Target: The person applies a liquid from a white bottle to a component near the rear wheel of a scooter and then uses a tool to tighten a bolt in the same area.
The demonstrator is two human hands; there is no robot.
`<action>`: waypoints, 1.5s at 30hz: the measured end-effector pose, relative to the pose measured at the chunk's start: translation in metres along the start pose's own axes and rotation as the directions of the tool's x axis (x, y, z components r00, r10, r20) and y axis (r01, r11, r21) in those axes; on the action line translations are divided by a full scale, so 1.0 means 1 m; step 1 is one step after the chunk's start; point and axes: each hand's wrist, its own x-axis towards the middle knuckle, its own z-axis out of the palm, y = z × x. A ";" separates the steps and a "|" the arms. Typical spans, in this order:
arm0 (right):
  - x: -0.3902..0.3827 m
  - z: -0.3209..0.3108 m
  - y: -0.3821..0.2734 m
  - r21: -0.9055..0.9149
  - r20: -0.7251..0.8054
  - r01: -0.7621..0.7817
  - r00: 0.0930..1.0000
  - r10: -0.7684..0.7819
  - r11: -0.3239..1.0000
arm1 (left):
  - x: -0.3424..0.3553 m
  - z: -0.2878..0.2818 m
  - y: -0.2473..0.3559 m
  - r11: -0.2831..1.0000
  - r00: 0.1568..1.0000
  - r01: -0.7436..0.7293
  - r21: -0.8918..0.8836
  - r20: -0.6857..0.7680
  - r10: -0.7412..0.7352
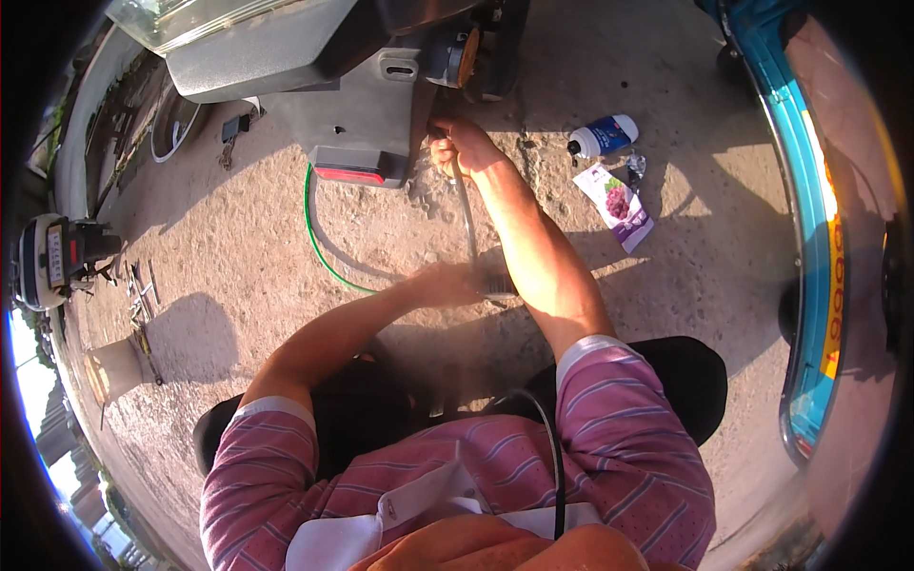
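Note:
My right hand (459, 147) is raised beside the grey rear mudguard (381, 119) of a vehicle. Its fingers are curled around the top of a thin grey tube (469, 219), which hangs down toward my left hand. Smeared by motion, my left hand (446, 285) is near the tube's lower end, next to a dark object (497, 284) whose kind I cannot make out. A thin green cable (310, 224) curves from the mudguard's red reflector (350, 175) down behind my left forearm.
A blue-and-white bottle (605, 136) and a purple-and-white packet (617, 205) lie on rough concrete at right. Beyond them stands a blue metal frame (809, 276). Tools (143, 305) and a pale container (114, 369) are at left, near another vehicle (48, 259).

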 end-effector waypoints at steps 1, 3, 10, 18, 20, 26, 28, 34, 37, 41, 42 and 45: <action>0.001 0.000 0.000 0.005 -0.001 -0.015 1.000 0.015 1.000 | 0.000 -0.002 0.005 0.996 0.996 0.085 0.039 0.017 -0.086; 0.000 -0.001 0.001 0.003 0.009 -0.026 1.000 0.026 1.000 | 0.001 -0.005 0.010 0.966 0.968 0.234 0.107 0.066 -0.241; -0.003 0.001 0.001 -0.028 0.075 -0.022 0.997 0.024 0.999 | 0.004 -0.002 0.001 0.942 0.955 0.267 0.204 0.077 -0.287; 0.009 -0.007 0.002 0.046 0.045 -0.026 0.999 0.024 0.999 | 0.009 0.000 -0.001 0.934 0.942 0.305 0.186 0.086 -0.325; 0.008 -0.005 0.002 0.045 0.049 -0.048 0.998 0.046 0.998 | 0.009 0.000 -0.003 0.933 0.933 0.322 0.161 0.111 -0.341; 0.004 -0.002 0.003 0.031 0.057 -0.080 0.995 0.078 0.996 | 0.010 0.004 -0.006 0.958 0.980 0.190 0.214 0.012 -0.197; 0.001 -0.001 0.004 0.010 0.019 -0.048 0.999 0.048 0.999 | 0.011 0.005 -0.011 0.949 0.980 0.180 0.257 0.037 -0.195; -0.002 0.001 0.002 -0.010 -0.004 -0.030 1.000 0.030 0.999 | 0.010 0.000 0.003 0.953 0.974 0.213 0.214 0.032 -0.225; -0.003 0.003 0.002 -0.005 0.004 -0.003 1.000 0.003 1.000 | 0.010 -0.003 0.009 0.946 0.965 0.240 0.217 0.056 -0.258; -0.006 0.007 0.002 -0.007 0.002 -0.008 1.000 0.008 1.000 | 0.008 -0.008 0.017 0.927 0.955 0.247 0.282 0.091 -0.282; -0.007 0.008 0.003 -0.011 0.013 -0.016 1.000 0.016 1.000 | 0.005 -0.009 0.021 0.946 0.964 0.231 0.225 0.075 -0.253; -0.002 0.001 -0.001 -0.001 0.041 -0.025 0.999 0.025 1.000 | 0.008 -0.002 0.009 0.981 0.988 0.141 0.134 0.039 -0.148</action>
